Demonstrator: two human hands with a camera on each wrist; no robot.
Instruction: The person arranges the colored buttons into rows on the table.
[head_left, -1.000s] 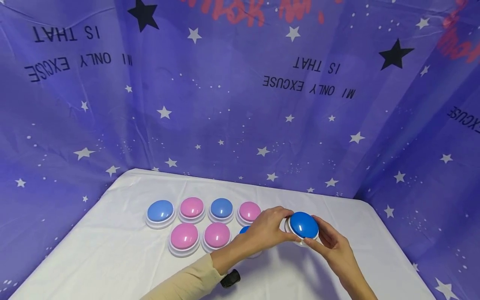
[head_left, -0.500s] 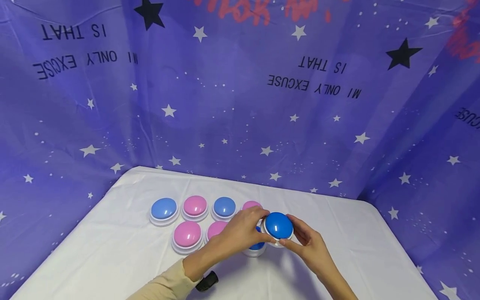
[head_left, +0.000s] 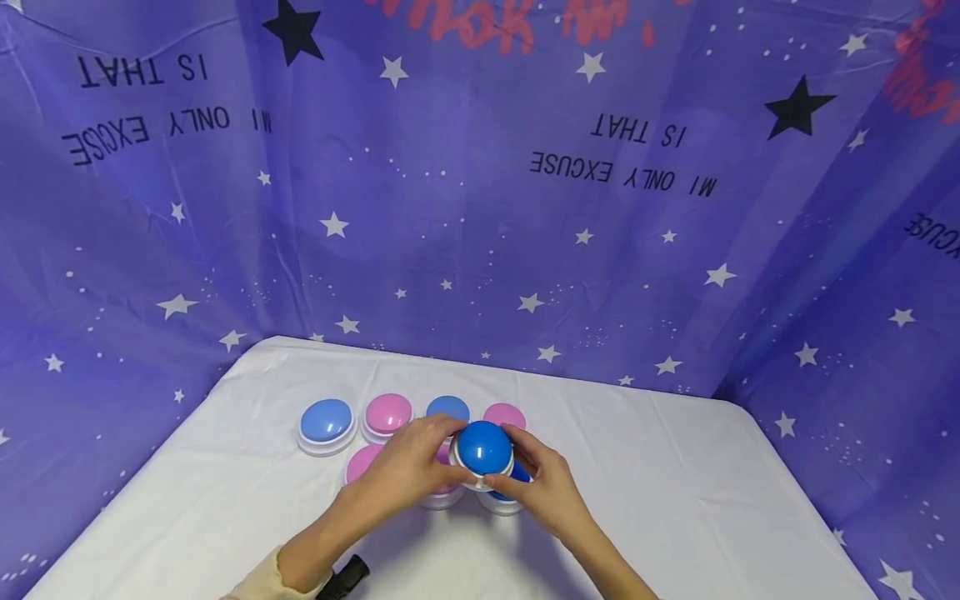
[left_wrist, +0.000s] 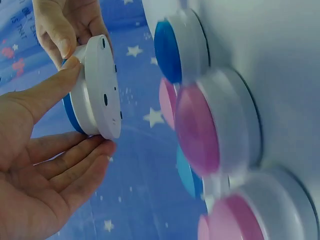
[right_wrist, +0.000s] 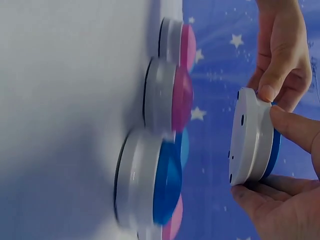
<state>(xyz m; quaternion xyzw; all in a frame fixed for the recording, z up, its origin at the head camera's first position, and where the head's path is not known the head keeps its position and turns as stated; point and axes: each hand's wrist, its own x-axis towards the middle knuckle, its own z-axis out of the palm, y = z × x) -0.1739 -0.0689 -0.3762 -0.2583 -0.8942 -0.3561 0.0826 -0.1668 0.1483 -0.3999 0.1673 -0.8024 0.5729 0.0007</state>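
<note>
A blue dome push button (head_left: 484,447) with a white base is held up above the table between both hands. My left hand (head_left: 401,471) grips its left side, thumb at the near edge and fingers on the far side. My right hand (head_left: 547,487) grips the right side in the same way. In the left wrist view the white underside (left_wrist: 107,92) shows small dark holes, well apart from the buttons below. Under the held button, a pink button (head_left: 442,498) and a darker blue button (head_left: 504,502) stand on the table, partly covered by it and the hands.
Behind stands a row of buttons: light blue (head_left: 327,420), pink (head_left: 388,413), another light blue (head_left: 447,407) and another pink (head_left: 505,414). A further pink button (head_left: 362,463) is partly behind the left hand. The white-clothed table (head_left: 675,483) meets a purple star-printed curtain (head_left: 480,208).
Both hands have carried the blue push button leftward, from the right of the standing buttons to above the front row. The grip has stayed the same.
</note>
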